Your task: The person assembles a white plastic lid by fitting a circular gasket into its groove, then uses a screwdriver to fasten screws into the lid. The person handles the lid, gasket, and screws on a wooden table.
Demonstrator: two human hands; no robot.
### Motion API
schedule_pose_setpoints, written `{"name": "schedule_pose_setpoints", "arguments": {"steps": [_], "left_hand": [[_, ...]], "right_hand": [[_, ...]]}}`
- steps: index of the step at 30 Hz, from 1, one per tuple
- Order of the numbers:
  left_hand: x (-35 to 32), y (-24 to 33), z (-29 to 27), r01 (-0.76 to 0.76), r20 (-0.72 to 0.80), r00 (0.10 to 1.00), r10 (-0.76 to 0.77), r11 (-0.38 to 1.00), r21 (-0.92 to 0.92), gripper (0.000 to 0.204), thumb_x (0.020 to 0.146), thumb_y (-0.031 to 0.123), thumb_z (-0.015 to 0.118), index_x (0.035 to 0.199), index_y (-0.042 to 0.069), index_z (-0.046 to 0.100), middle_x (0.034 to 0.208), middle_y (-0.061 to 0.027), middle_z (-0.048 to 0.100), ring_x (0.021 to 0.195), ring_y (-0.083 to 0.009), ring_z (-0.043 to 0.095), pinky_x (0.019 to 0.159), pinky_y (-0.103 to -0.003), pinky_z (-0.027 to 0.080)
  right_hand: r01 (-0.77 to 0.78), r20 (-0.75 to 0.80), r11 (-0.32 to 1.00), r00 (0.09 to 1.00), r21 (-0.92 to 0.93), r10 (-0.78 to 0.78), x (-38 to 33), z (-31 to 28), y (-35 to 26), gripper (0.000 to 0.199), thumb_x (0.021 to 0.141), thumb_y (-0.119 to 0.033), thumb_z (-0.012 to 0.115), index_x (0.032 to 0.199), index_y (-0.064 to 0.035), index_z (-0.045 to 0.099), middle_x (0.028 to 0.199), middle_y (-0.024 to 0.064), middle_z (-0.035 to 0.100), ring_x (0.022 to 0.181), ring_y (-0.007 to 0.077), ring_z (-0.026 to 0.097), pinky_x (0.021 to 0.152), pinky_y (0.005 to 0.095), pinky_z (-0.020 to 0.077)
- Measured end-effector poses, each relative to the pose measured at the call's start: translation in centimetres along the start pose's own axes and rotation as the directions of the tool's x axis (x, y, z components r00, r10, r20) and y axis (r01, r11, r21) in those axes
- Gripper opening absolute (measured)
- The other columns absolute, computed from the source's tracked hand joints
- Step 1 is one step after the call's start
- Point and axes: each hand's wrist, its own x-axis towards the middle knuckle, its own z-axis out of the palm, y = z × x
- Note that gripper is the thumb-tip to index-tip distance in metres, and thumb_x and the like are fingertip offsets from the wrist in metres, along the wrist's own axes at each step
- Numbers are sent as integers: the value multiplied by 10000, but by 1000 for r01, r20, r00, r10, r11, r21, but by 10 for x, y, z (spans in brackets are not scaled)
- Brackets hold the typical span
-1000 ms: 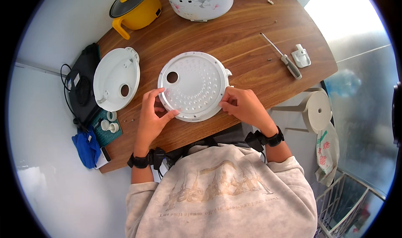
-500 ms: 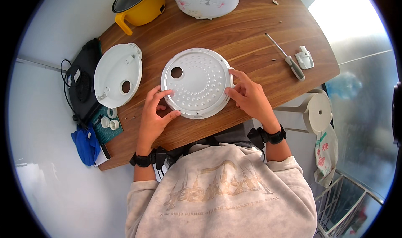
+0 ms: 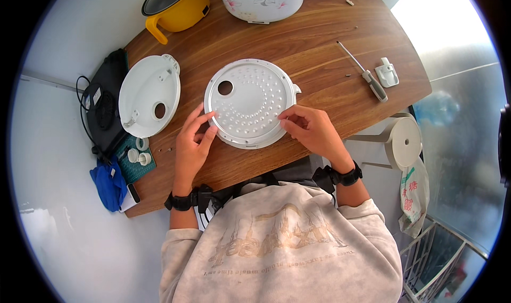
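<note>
A round white rice cooker lid point(image 3: 250, 103) lies in front of me, its dimpled metal inner plate facing up. A round hole shows at its upper left and a small hinge tab on its right edge. Fingers of my left hand point(image 3: 194, 140) grip the lid's left rim, thumb close by the forefinger. On the lower right rim, the fingertips of my right hand point(image 3: 314, 132) are drawn together. To the left, the white lid shell point(image 3: 146, 92), with a hole of its own, rests tilted beside a black appliance base point(image 3: 104, 106).
At the back stand a flowered white rice cooker body point(image 3: 261, 2) and a yellow pot point(image 3: 178, 10). A screwdriver point(image 3: 367, 76) and a white plastic latch point(image 3: 387, 72) lie right. Small white caps point(image 3: 138, 156) sit on a green mat. A stool point(image 3: 404, 143) stands beyond the table edge.
My right hand has slid down and left along the rim to its lower right, baring the hinge tab. My left thumb has drawn up toward the forefinger. The lid has shifted slightly away from me.
</note>
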Motion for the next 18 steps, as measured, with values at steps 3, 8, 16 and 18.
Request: {"name": "schedule_pose_setpoints", "arguments": {"steps": [3,8,16,18], "left_hand": [[0,7,1,-3,-7,1000,3,999,41,345,957,131,695,1280,23,640,1430,-131,565,1154,-221,648,818,-312,599],[-2,6,3,44,-43,998,-45,999,-9,460,943,132,716,1360,25,554,1329,-130,597,1147,-229,643,847,-326,592],[2,-6,2,93,7,996,-93,995,46,493,982,137,690,1421,23,497,1192,-97,619,1056,-164,607,874,-293,548],[3,-6,2,107,-7,994,-107,994,27,483,985,135,684,1419,19,505,1176,-92,626,1044,-162,612,884,-294,547]], "right_hand": [[-15,14,1000,1000,12,15,-1,-4,2,190,942,-145,703,1080,-14,698,730,71,644,641,134,567,634,281,487],[13,-142,1000,990,-22,-16,10,-8,4,360,941,-135,698,1274,-30,615,785,75,650,660,158,587,658,297,499],[24,-104,987,994,-159,-41,11,-10,3,442,939,-149,700,1331,15,577,796,113,658,667,212,619,668,322,511],[7,-106,989,994,-145,-22,8,-9,2,406,941,-150,695,1296,22,602,777,120,664,662,215,626,662,325,512]]}}
